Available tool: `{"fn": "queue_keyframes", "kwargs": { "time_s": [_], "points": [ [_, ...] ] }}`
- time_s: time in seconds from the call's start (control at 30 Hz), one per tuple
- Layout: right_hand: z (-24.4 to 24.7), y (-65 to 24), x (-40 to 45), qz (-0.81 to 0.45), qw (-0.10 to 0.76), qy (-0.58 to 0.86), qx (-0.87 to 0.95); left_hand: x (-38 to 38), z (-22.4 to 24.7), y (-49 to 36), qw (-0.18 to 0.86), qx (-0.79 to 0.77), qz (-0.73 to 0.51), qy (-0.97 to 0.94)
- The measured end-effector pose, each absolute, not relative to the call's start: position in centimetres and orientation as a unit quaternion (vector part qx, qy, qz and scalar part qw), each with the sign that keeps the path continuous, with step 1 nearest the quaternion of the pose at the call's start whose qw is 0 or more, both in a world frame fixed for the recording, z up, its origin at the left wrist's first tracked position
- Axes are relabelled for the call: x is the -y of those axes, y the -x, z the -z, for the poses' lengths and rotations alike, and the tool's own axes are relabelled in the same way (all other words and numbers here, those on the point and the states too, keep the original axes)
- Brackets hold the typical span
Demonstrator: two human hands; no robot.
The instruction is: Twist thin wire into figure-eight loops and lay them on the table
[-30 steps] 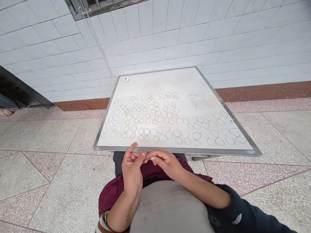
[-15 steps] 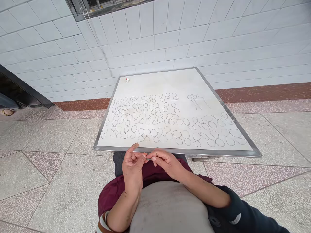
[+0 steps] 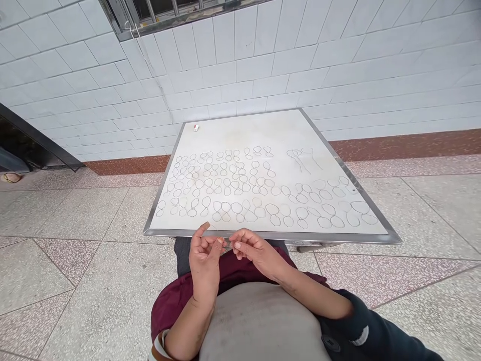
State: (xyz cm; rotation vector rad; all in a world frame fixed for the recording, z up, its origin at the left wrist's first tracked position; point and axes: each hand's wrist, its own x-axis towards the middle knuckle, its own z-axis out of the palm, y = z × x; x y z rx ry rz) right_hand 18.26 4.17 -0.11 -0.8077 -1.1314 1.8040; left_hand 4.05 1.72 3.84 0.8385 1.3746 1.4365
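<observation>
Just in front of the near edge of a white table [image 3: 240, 133], my two hands are close together over my lap. My left hand [image 3: 206, 260] pinches a thin wire or thread, which loops up near its raised index finger; that fingertip has a tan wrap. A small greenish bit shows between the hands. My right hand [image 3: 255, 251] has its thumb and index finger pressed together at the same thin strand, too fine to make out fully. Rows of thin dark wire loops [image 3: 272, 209], many shaped like a figure eight, lie across the table.
A few open, curved strands [image 3: 302, 158] lie at the table's right part. A small white and red object [image 3: 196, 128] sits near its far left corner. Behind stands a white tiled wall [image 3: 255, 55] with a barred window [image 3: 161, 10]. A person's foot [image 3: 11, 177] shows at far left.
My hands have moved slightly apart, with the left index finger tilting left. The view has shifted a little.
</observation>
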Motion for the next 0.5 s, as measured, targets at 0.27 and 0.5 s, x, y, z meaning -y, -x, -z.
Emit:
{"fn": "queue_keyframes", "kwargs": {
  "time_s": [0.27,0.5],
  "points": [
    [-0.32,-17.80,-4.32,-0.736,0.440,0.318,0.404,-1.69,-3.67,-4.22,0.407,-0.583,-0.578,-0.402],
    [0.18,-17.78,-4.41,-0.721,0.418,0.342,0.433,-1.48,-3.05,-4.19,0.407,-0.566,-0.568,-0.439]
  ]
}}
